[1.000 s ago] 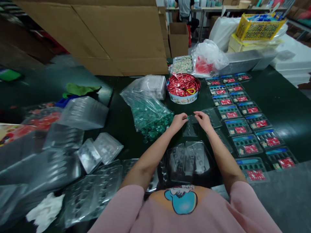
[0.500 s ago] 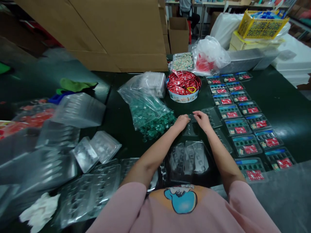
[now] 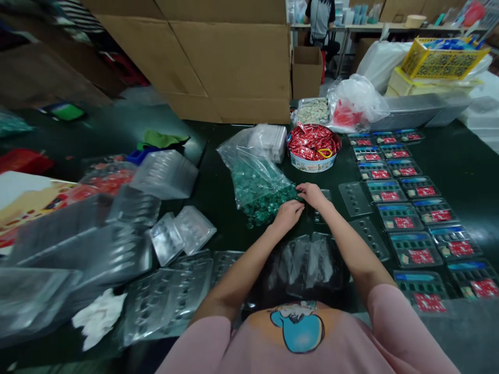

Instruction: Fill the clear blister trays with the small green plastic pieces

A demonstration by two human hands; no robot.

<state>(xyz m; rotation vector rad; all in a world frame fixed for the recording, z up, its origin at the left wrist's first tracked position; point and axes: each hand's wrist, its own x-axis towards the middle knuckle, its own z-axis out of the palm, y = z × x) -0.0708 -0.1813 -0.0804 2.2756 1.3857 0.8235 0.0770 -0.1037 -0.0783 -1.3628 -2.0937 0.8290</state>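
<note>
My right hand [image 3: 311,195] is at the right edge of a pile of small green translucent pieces [image 3: 268,203], its fingertips pinched together against them. Just below it, my left hand [image 3: 289,213] is closed with its fingers bent toward the same edge; whatever they hold is too small to make out. The pieces spill from a clear plastic bag [image 3: 255,174]. Under my right wrist lies a clear blister tray [image 3: 322,214], partly hidden. Two more clear trays, an upper one [image 3: 355,199] and a lower one [image 3: 369,238], lie to the right of my right forearm.
Filled trays [image 3: 401,216] with red packets stand in two columns at the right. A round tin [image 3: 313,164] of red packets sits behind the pile. Stacked clear trays [image 3: 166,174] crowd the left, and a cardboard box [image 3: 241,62] rises at the back.
My hands have moved from the small clear tray to the right edge of the green pile, my right hand now above my left. The camera's view has shifted, so the table appears farther right.
</note>
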